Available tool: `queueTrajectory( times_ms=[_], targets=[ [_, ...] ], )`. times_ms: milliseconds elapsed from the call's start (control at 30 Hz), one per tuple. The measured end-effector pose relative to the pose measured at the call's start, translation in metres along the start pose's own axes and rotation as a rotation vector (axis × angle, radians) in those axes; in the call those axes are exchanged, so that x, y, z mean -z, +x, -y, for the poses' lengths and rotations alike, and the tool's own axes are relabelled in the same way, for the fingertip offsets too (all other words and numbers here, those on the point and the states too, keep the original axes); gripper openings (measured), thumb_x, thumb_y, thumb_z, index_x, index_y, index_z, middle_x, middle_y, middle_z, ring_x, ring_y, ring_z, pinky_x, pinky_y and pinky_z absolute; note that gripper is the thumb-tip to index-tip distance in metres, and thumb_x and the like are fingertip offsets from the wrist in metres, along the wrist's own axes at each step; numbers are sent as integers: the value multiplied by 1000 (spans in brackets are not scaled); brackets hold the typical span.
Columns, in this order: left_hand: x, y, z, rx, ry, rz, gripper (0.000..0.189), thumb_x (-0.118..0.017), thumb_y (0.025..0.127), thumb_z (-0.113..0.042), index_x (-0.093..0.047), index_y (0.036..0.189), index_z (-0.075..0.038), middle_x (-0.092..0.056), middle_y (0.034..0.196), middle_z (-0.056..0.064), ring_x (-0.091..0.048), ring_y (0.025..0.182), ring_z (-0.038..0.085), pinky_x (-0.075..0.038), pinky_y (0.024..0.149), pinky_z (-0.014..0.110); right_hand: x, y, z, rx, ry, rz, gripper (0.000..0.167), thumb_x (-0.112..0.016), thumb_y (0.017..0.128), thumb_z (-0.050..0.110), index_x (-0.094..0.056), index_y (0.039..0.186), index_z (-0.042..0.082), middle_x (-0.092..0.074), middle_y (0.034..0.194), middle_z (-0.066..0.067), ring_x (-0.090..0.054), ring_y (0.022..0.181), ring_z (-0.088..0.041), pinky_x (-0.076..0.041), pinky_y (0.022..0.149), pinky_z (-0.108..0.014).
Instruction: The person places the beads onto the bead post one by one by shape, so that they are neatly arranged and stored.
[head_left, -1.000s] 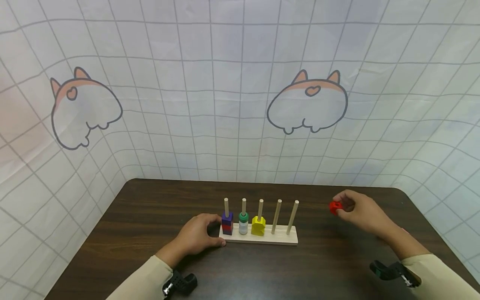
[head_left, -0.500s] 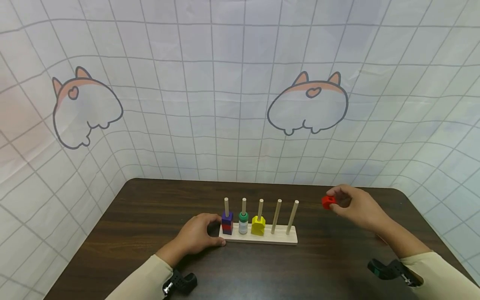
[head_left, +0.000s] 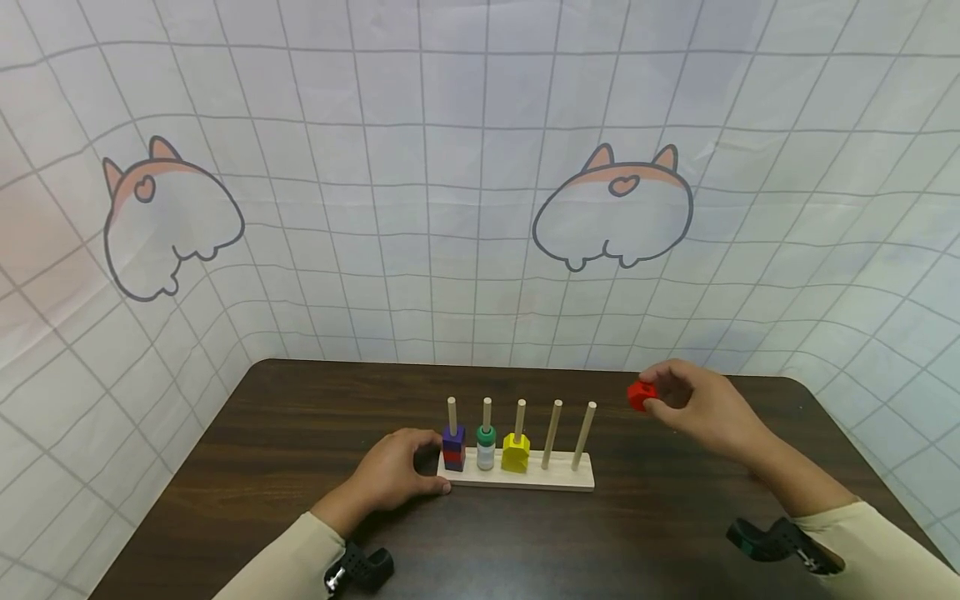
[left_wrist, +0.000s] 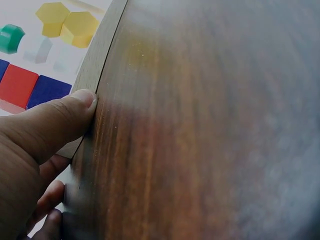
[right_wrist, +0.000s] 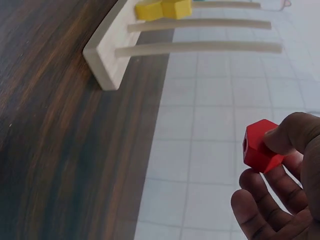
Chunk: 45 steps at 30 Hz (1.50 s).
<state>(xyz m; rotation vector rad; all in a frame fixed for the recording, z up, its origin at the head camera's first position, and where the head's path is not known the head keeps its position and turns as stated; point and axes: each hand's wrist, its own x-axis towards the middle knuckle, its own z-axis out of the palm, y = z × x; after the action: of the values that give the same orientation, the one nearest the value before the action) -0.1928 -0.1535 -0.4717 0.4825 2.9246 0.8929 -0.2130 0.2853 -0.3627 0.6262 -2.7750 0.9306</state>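
At the table's middle lies a pale wooden peg board (head_left: 562, 481) with several upright pegs. My left hand (head_left: 393, 471) grips its left end, thumb (left_wrist: 62, 117) on the front edge and fingers around the end. Purple-blue and red square blocks (head_left: 453, 446) sit on the leftmost peg. Beside them are a green and white stack (head_left: 486, 454) and yellow hexagonal blocks (head_left: 516, 456). The two right pegs (right_wrist: 200, 47) are bare. Off to the right, my right hand (head_left: 701, 408) pinches a red hexagonal block (right_wrist: 260, 150) between thumb and fingers, its hole partly showing, raised above the table.
The dark wood-grain table (head_left: 525, 542) has rounded back corners. Behind it and along both sides hangs a white grid-patterned cloth (head_left: 390, 208) with animal drawings. Black wrist cameras (head_left: 360, 569) are strapped at both sleeves.
My right hand has moved left and slightly up in the head view, carrying the red block closer to the peg board. The left hand and the board have stayed in place.
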Motion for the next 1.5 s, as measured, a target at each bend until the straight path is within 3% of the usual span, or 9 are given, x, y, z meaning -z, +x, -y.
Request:
queueTrajectory(
  times_ms=[433, 767, 1500],
  targets=[
    [-1, 0, 1, -17, 8, -19, 62, -91, 75, -46, -70, 124, -13, -67, 126, 7, -63, 114, 29, -51, 96, 52, 2, 4, 27, 49, 29, -21, 27, -77, 93, 16, -68, 118, 10, -71, 104, -3, -67, 83, -17, -55, 69, -33],
    [-2, 1, 2, -12, 12, -16, 63, -91, 75, -47, -70, 124, -12, -67, 127, 7, -62, 117, 30, -50, 97, 52, -2, 9, 42, 65, 74, -26, 27, -78, 92, 11, -68, 117, 9, -72, 103, -4, -69, 83, -17, -56, 66, -31],
    [-2, 1, 3, -13, 22, -20, 65, -91, 74, -46, -69, 125, -11, -67, 128, 9, -60, 122, 32, -49, 100, 53, -22, 24, 69, 106, 207, -20, 28, -77, 90, 3, -69, 116, 7, -72, 106, -5, -70, 88, -18, -58, 74, -29]
  ],
)
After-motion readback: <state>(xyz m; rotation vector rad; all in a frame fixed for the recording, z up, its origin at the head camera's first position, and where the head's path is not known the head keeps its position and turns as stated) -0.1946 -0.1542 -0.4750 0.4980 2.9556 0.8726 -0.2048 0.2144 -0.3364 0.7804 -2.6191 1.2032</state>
